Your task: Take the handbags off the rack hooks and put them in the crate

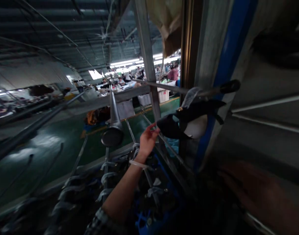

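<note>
Left hand (147, 140), fingers released, touching black shoe (188, 119) on rack peg (208, 90); right hand (257, 192) blurred, cannot tell. Next: I'd grip shoe.

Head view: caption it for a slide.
Left hand reaches up to a black high-heeled shoe on a rack rod.

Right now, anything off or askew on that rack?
Nothing clearly damaged or spilled. A black shoe hangs on a rod of the rack, the left hand reaching just under it. The right hand is blurred, low down.

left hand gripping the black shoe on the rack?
No: the left hand is open, fingertips just reaching the toe of the black shoe, not closed around it.
</note>
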Demonstrator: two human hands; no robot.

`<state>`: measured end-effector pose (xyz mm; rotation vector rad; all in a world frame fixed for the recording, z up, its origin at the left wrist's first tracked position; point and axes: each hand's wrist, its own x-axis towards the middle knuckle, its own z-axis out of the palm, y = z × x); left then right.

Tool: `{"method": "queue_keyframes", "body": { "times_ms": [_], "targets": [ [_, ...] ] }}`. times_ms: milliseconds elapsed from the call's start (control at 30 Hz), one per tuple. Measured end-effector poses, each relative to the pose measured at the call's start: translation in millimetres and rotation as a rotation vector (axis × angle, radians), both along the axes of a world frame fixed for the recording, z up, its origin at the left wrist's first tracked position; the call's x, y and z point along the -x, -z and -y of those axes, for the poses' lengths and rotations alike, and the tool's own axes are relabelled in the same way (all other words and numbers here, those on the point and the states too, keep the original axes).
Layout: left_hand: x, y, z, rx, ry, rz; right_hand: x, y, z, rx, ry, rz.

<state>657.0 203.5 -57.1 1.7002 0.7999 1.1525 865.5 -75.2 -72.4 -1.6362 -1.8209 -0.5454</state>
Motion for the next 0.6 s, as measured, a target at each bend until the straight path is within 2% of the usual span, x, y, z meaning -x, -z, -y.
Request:
{"method": "queue_keyframes", "body": {
  "times_ms": [67, 133, 200, 267, 367, 433, 500, 600],
  "targets": [
    [59, 47.0, -6, 0.136, -0.16, -0.149, 27, 51.3, 1, 0.118, -0.039, -0.151],
    [115, 91.6, -4, 0.211, -0.249, -0.238, 56, 107.1, -4, 0.392, -0.06, -0.35],
    [161, 134.5, 8, 0.283, -0.282, -0.334, 85, 160.5, -15, 0.699, -0.085, -0.53],
    [193, 175.1, 26, 0.387, -0.247, -0.46, 109, 208.1, -31, 0.862, -0.112, -0.616],
    [213, 224.6, 54, 0.378, -0.143, -0.625, 134, 268.3, -61, 0.9, -0.095, -0.632],
    [212, 247.1, 64, 0.34, -0.089, -0.7, 146, 301.2, -84, 0.897, -0.081, -0.627],
    [204, 262.9, 61, 0.319, -0.077, -0.727, 156, 327.1, -108, 0.87, -0.095, -0.603],
    [192, 281.1, 35, 0.288, -0.108, -0.725, 169, 350.2, -145, 0.803, -0.169, -0.552]
  ]
}}
